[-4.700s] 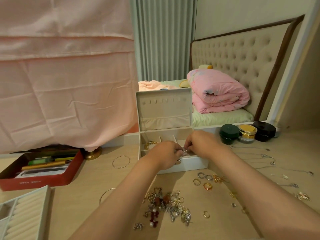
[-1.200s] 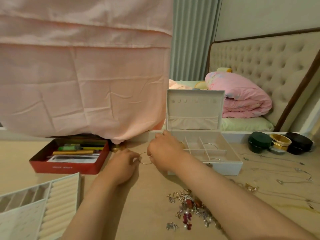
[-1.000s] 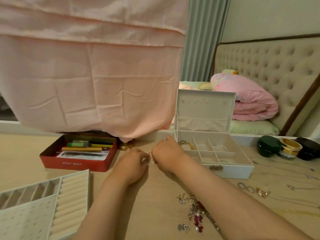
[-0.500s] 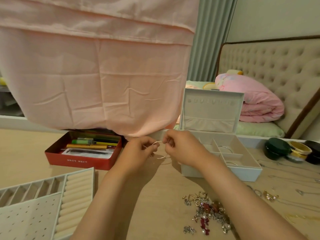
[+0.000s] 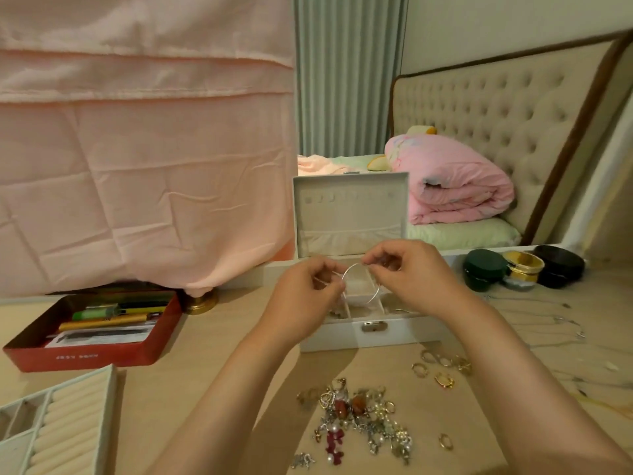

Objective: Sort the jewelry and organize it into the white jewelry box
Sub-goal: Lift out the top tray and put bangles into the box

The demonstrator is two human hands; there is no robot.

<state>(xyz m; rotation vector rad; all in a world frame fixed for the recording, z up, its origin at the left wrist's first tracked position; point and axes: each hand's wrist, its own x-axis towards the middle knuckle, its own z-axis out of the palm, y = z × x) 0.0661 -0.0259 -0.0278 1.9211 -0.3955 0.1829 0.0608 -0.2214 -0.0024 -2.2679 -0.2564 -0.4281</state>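
Observation:
A thin silver bangle (image 5: 374, 295) hangs in the air over the open white jewelry box (image 5: 394, 332), whose lid stands upright. My left hand (image 5: 305, 294) pinches the bangle's left side and my right hand (image 5: 407, 272) pinches its top right. The box's divided compartments show between my hands; their contents are mostly hidden. A heap of mixed jewelry (image 5: 359, 423) lies on the table in front of the box, with several loose rings (image 5: 442, 368) to its right.
A red tin (image 5: 92, 356) with pens sits at the left. A white ring tray (image 5: 58, 426) lies at the bottom left. Three small round pots (image 5: 520, 269) stand at the right, thin chains (image 5: 555, 323) near them. Pink cloth hangs at the back left.
Both hands lifted the bangle from the table left of the box and carried it right, over the box's compartments. The camera view swung back toward the box.

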